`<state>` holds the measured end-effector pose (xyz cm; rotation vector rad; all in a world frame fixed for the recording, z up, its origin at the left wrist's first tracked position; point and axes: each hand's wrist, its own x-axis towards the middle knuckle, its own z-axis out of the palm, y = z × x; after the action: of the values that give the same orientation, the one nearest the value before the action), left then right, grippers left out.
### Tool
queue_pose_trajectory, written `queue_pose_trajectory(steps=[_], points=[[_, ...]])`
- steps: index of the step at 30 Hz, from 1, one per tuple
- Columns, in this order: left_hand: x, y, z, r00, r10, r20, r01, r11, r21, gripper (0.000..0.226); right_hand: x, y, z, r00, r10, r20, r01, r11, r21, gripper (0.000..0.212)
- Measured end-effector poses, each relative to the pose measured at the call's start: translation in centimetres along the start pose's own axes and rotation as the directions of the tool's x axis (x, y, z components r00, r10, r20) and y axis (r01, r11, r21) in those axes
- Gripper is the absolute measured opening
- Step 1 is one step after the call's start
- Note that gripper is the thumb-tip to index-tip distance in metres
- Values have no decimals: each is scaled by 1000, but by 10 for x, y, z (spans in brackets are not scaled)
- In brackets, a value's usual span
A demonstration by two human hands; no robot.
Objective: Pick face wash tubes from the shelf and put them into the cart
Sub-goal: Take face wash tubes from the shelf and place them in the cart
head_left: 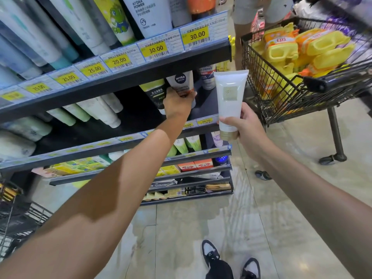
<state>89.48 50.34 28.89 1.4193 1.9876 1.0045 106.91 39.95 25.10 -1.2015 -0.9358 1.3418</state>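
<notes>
The head camera looks down at two bare arms in a shop aisle. The left hand (177, 104) reaches into the shelf (128, 77) and its fingers wrap around the lower part of a grey Nivea Men tube (181, 82), which stands in its row under the price tags. The right hand (240, 125) is closed around the bottom end of a white tube (229, 99) with a gold cap, holding it upright in the air between the shelf and the cart (281, 87). The cart waits to the right, near the white tube but not touching it, and it is piled with yellow packs (314, 49). I cannot see any tubes inside it, so the job looks like it is in the middle: one tube is off the shelf and ready to drop in, one is being grabbed, and many more sit on the shelves. Count: two hands, two tubes held, one cart.
</notes>
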Motion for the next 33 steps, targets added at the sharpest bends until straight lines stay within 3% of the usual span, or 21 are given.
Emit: queue_pose_trajectory(steps=[8, 13, 18, 25, 29, 33], points=[[-19, 1, -16, 993, 4, 115, -17, 994, 111, 55, -12, -16, 0, 999, 1, -37, -2, 999, -39, 47], [-48, -13, -39, 966, 87, 242, -140, 967, 211, 36, -29, -37, -4, 999, -20, -43, 20, 1000, -3, 44], [-78, -10, -74, 930, 47, 363, -187, 914, 361, 55, -61, -57, -5, 999, 16, -34, -15, 999, 32, 52], [-128, 1, -150, 949, 68, 308, -182, 916, 357, 46, -128, -82, 6, 997, 53, 58, -53, 999, 4, 70], [-138, 4, -200, 944, 194, 265, -286, 882, 375, 55, -143, -120, 32, 993, -17, 115, 20, 1000, -24, 68], [-136, 11, -254, 955, 262, 140, -295, 893, 339, 56, -145, -155, 62, 982, -67, 179, 74, 997, -38, 74]])
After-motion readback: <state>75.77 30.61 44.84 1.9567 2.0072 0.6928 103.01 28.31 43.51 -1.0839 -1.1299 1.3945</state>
